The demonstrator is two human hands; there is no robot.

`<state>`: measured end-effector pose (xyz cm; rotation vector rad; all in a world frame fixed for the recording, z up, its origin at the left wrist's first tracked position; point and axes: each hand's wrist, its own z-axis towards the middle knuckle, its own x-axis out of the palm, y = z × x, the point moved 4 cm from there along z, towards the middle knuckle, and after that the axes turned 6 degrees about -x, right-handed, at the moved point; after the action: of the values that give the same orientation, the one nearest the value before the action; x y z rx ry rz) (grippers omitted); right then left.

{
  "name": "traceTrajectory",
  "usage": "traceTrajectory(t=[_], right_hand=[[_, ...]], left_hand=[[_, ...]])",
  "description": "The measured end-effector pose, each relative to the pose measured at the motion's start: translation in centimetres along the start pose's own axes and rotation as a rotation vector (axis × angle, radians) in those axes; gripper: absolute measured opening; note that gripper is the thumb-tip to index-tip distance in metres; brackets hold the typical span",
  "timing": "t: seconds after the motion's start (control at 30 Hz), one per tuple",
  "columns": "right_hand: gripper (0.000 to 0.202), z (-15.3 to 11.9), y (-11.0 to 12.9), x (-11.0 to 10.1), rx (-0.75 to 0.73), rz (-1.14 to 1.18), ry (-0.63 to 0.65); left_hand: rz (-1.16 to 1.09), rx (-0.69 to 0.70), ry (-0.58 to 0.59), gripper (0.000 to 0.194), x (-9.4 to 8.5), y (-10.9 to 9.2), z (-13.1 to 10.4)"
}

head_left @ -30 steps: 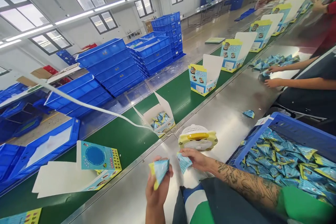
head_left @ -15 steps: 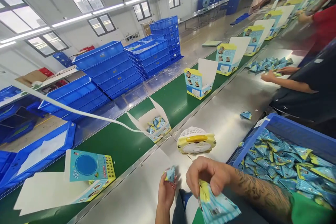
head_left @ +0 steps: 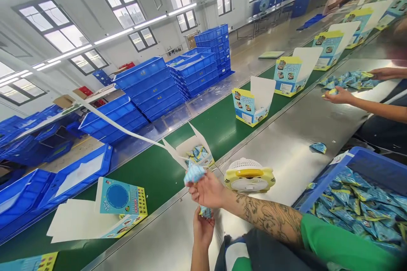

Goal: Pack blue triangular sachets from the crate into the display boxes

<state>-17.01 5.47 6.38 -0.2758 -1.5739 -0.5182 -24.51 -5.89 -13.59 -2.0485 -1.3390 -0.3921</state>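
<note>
Packing step: right hand (head_left: 208,190) pinches a blue packet (head_left: 193,172) just near of the open box (head_left: 195,152) on the belt (box part-filled). Left hand (head_left: 203,228) grips another packet (head_left: 205,211). Next: a short, aimed drop into the box.

- Tall windows (head_left: 124,2) line the white wall.
- Strip lights (head_left: 146,23) glow overhead.
- Stacked blue crates (head_left: 149,87) stand on the grey floor (head_left: 251,46).
- A green conveyor belt (head_left: 219,125) runs beside the steel worktop (head_left: 286,144).
</note>
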Motion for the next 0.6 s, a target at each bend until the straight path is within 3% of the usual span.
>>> traceTrajectory(t=[0.03,0.1,0.23,0.33,0.43,0.53,0.6], right_hand=[[0.060,0.3,0.3,-0.7,0.020,-0.011,-0.118],[0.069,-0.1,0.5,-2.2,0.077,-0.096,-0.220],[0.057,-4.1,-0.3,-6.3,0.136,-0.178,-0.191],[0.043,-8.5,-0.6,-9.4,0.160,-0.255,-0.227],[0.037,-12.5,-0.1,-11.5,0.170,-0.299,-0.334],[0.040,-15.1,0.5,-12.5,0.119,-0.342,-0.408],[0.043,-16.2,1.0,-12.5,0.055,-0.411,-0.422]], left_hand=[[-0.010,0.004,-0.003,0.015,-0.3,0.3,-0.2],[-0.028,0.007,-0.007,0.016,-0.8,0.9,-0.5],[-0.045,0.005,0.010,0.017,-1.3,1.9,-0.8],[-0.013,-0.014,0.021,0.023,-0.2,1.6,-0.6],[0.043,-0.021,0.055,0.037,3.2,-1.4,-0.3],[0.053,0.090,0.147,0.051,8.6,-7.4,0.2],[0.050,0.196,0.177,0.051,11.9,-11.3,0.4]])
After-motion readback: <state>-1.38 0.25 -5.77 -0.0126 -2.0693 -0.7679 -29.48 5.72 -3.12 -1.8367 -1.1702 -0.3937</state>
